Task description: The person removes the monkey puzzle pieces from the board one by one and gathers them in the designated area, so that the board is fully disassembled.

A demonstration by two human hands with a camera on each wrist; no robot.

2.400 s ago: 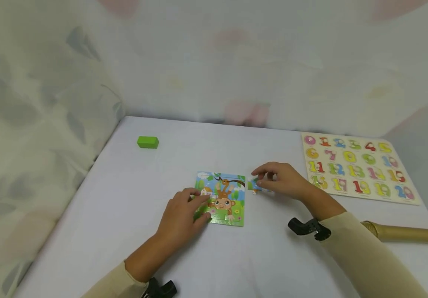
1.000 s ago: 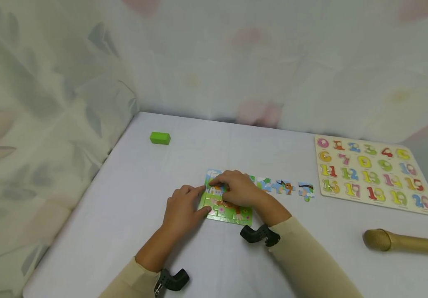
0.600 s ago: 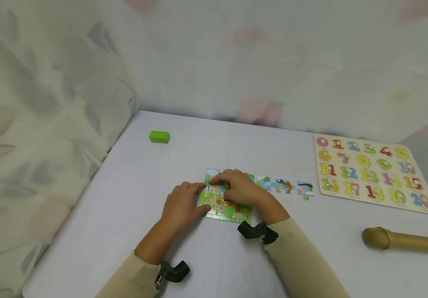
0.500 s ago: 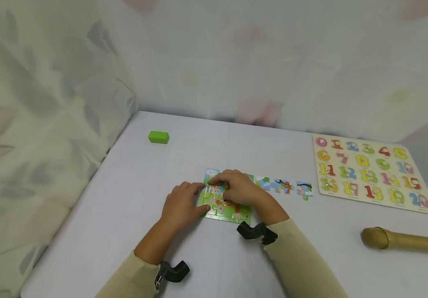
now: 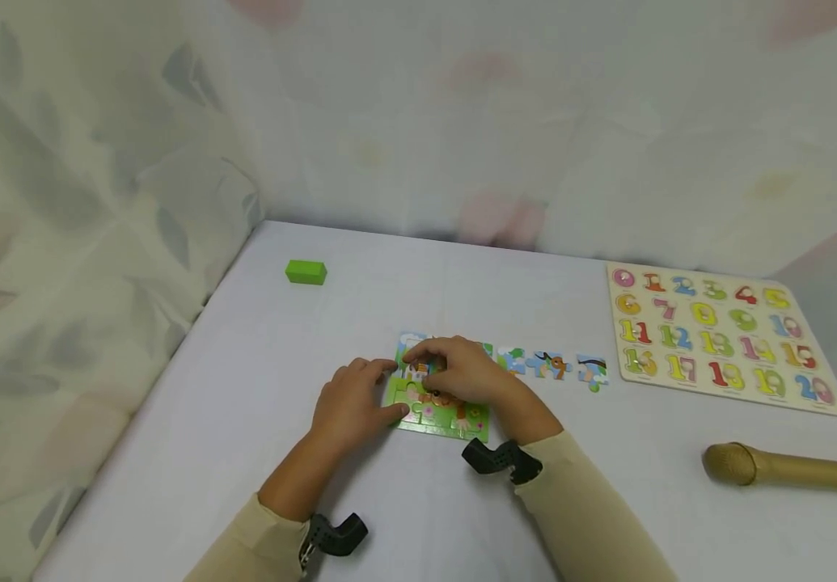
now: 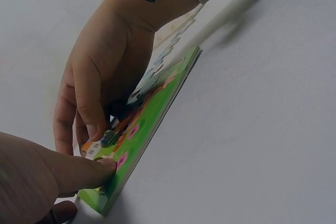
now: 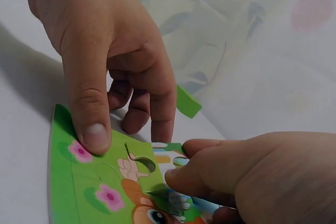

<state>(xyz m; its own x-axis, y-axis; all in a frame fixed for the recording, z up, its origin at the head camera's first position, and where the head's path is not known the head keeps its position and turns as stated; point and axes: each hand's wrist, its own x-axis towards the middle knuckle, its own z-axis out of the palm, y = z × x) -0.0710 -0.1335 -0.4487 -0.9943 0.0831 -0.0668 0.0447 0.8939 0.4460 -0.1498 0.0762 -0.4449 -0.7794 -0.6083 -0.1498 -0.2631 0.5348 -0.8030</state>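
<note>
Three loose pieces [image 5: 549, 365] are laid out in a row to the right of the right hand [image 5: 465, 372], while lower pieces [image 5: 429, 411] are seated in the puzzle board [image 5: 436, 430]; what remains above is partly hidden; the house piece [image 5: 416, 372] is pinched between the right hand's thumb and index finger; the board is placed beneath that hand and just right of the left hand [image 5: 351, 408], by whose thumb it is pressed, fingers relaxed.

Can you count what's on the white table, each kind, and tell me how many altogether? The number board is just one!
Green block: 1
Number board: 1
Gold microphone: 1
Monkey puzzle: 1
Loose puzzle pieces seen beside the puzzle: 3
Total: 7
</note>
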